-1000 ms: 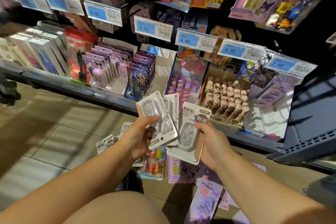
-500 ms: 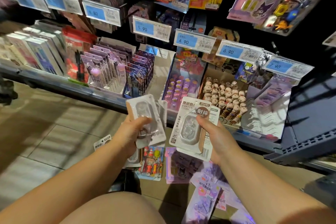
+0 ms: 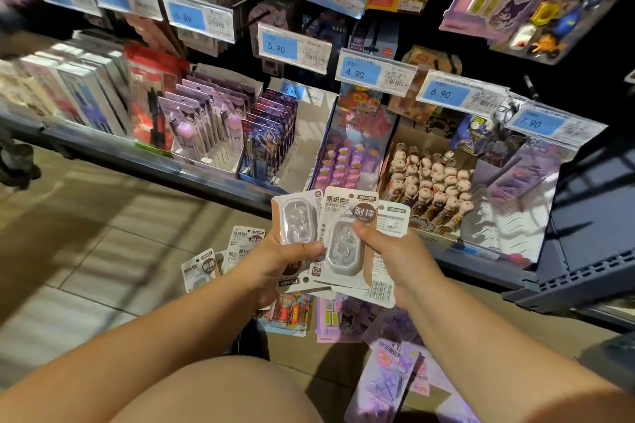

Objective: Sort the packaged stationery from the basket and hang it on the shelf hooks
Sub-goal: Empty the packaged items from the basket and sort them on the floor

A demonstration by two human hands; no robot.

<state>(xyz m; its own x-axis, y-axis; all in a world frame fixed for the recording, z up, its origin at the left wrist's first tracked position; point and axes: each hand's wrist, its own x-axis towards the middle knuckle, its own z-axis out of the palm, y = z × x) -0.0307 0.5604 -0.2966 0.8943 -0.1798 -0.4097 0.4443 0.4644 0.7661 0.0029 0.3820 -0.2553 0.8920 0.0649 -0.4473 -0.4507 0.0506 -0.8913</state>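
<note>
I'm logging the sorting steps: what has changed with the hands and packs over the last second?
The right hand has brought its packs leftward, so they now overlap the stack in the left hand; half a second ago they were side by side. Nothing was let go: both hands still grip their packs. The floor packs lie as before.

- We see a grey shelf (image 3: pixel 192 171) carrying an open box of figure-topped pens (image 3: pixel 429 178).
- Just left of that box stands a purple eraser display (image 3: pixel 343 161); farther left, boxes of carded pens (image 3: pixel 206 127).
- On the tiled floor (image 3: pixel 86 251) in front of the box we see correction-tape packs (image 3: pixel 202 268) and purple carded packs (image 3: pixel 391 385).
</note>
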